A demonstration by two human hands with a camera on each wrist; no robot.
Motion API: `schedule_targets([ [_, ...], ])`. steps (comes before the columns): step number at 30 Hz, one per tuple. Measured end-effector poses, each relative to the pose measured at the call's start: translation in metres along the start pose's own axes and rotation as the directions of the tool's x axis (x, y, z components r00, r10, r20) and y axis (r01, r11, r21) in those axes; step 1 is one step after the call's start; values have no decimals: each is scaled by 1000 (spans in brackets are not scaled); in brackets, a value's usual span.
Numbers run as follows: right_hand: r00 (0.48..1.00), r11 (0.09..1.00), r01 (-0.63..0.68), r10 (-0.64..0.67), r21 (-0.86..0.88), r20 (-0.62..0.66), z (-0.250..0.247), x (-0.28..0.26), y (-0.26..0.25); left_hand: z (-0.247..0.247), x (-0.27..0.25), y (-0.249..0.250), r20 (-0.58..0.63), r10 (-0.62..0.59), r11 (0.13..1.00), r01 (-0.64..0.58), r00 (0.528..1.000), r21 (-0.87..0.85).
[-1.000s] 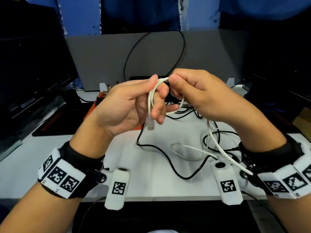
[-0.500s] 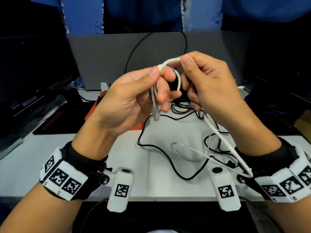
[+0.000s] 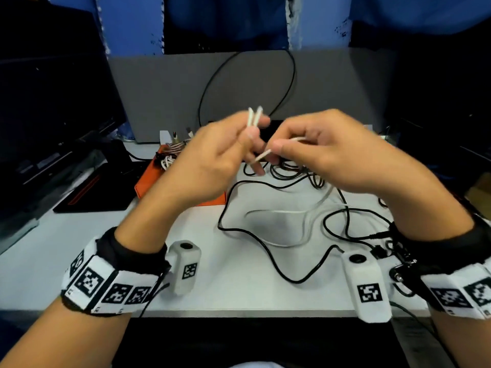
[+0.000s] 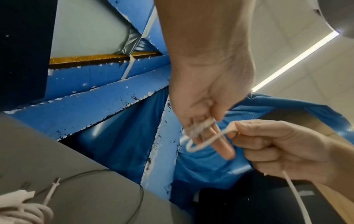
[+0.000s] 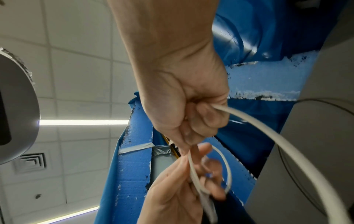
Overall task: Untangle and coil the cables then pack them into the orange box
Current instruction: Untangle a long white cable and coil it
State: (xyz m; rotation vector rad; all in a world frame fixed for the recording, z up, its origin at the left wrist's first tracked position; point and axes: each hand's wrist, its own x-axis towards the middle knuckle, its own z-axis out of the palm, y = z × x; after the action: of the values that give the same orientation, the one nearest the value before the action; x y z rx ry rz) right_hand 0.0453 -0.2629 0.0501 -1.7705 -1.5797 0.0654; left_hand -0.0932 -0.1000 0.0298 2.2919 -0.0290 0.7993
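Both hands are raised above the white desk, close together. My left hand point(image 3: 239, 139) pinches a small loop of the white cable point(image 3: 254, 116), whose strands stick up above its fingers. My right hand point(image 3: 300, 150) pinches the same white cable point(image 4: 207, 140) just beside it, and the cable's tail point(image 5: 287, 144) runs out of that fist down to the desk. The orange box point(image 3: 148, 181) sits behind my left hand with coiled cables point(image 3: 170, 155) in it. A black cable point(image 3: 265, 243) lies tangled across the desk.
A grey panel point(image 3: 164, 88) stands at the back of the desk with a black wire looping over it. A dark monitor point(image 3: 53, 107) and a black pad point(image 3: 87, 192) are at the left. Loose white cable point(image 3: 289, 212) lies among the black tangle point(image 3: 297, 171).
My left hand has turned so the white loop now sticks up above its fingers. My right hand has dropped lower and to the right, drawing the cable across.
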Motion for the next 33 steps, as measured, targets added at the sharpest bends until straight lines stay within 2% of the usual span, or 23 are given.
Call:
schedule_targets([
  [1, 996, 999, 16, -12, 46, -88, -2, 1, 2, 0, -1, 1, 116, -7, 1000, 6, 993, 9],
  [3, 974, 993, 48, -22, 111, -223, -4, 2, 3, 1, -3, 4, 251, -7, 991, 41, 968, -130],
  [5, 952, 988, 76, -32, 135, -304, -2, 3, 2, 5, -5, 5, 289, 12, 932, 94, 957, -350],
  [7, 937, 987, 105, -59, 117, -345, 1, 4, 0, 8, -6, 7, 282, 18, 855, 131, 959, -501],
  [10, 958, 998, 69, -66, 2, -279, 5, 4, 2, 10, -6, 6, 257, 14, 770, 154, 966, -619],
  [13, 978, 999, 38, -37, 4, -207, 8, 4, 1, 19, -8, 5, 260, 32, 652, 177, 965, -737],
  [17, 971, 999, 16, -25, -38, -236, 6, 4, 3, 24, -10, 8, 288, 112, 483, 202, 951, -852],
  [19, 971, 998, 57, -52, 13, -232, 8, 3, 1, 19, -11, 9, 304, 117, 469, 217, 946, -856],
  [21, 960, 990, 117, -92, 83, -264, 13, 3, -4, 14, -11, 10, 264, 104, 452, 191, 959, -871],
  [24, 938, 989, 128, -97, 74, -332, 19, 8, 1, 10, -8, 14, 159, 66, 325, 129, 985, -937],
  [26, 959, 994, 65, -39, 84, -280, 22, 12, 11, 8, -4, 16, 59, -17, 214, 61, 998, -975],
  [28, 989, 998, -40, 47, 51, -143, 24, 14, 20, 6, 0, 13, -34, -135, 145, -15, 990, -989],
  [30, 988, 989, -148, 148, -21, 43, 30, 12, 21, 5, 4, 5, -104, -209, 171, -68, 972, -983],
  [31, 978, 986, -156, 162, -59, 128, 33, 10, 18, 6, 5, 2, -134, -228, 253, -74, 964, -965],
  [33, 962, 990, -106, 125, -88, 242, 37, 6, 11, 11, 7, -2, -201, -257, 493, -51, 945, -869],
])
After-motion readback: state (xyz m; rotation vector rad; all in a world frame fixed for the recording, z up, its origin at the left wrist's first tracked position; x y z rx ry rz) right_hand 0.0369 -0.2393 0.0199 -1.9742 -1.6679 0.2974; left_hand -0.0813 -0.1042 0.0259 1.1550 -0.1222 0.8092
